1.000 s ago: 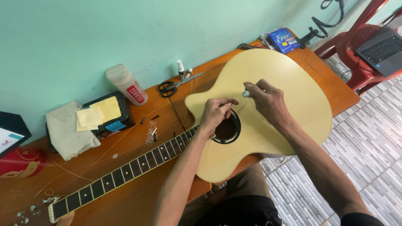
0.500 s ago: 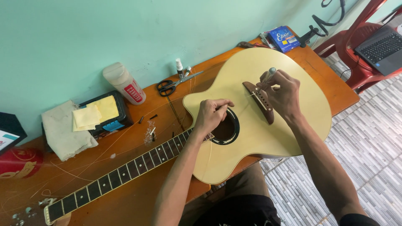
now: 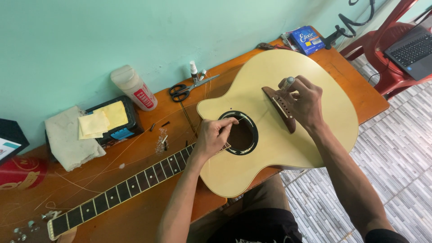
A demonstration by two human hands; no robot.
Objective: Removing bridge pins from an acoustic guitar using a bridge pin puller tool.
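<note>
A pale acoustic guitar (image 3: 270, 148) lies flat on a wooden table (image 3: 135, 211). The right hand (image 3: 303, 101) pinches a small peg (image 3: 288, 82) over the dark bridge (image 3: 281, 109). The left hand (image 3: 213, 137) rests curled at the soundhole (image 3: 243, 135) rim, fingertips pinched together on a thin string. Scissors (image 3: 186, 89) and a white bottle (image 3: 133, 87) lie near the wall.

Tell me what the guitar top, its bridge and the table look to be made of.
Guitar top: pale wood, seemingly under a smooth satin finish; even cream colour, soft sheen.
Bridge, under the right hand: dark brown wood, likely unpainted; matte look.
Table: reddish-brown wood or veneer, varnished; faint grain streaks and gloss.
The left hand rests at the soundhole, whose black ring looks like plastic or inlay; unclear which.
</note>
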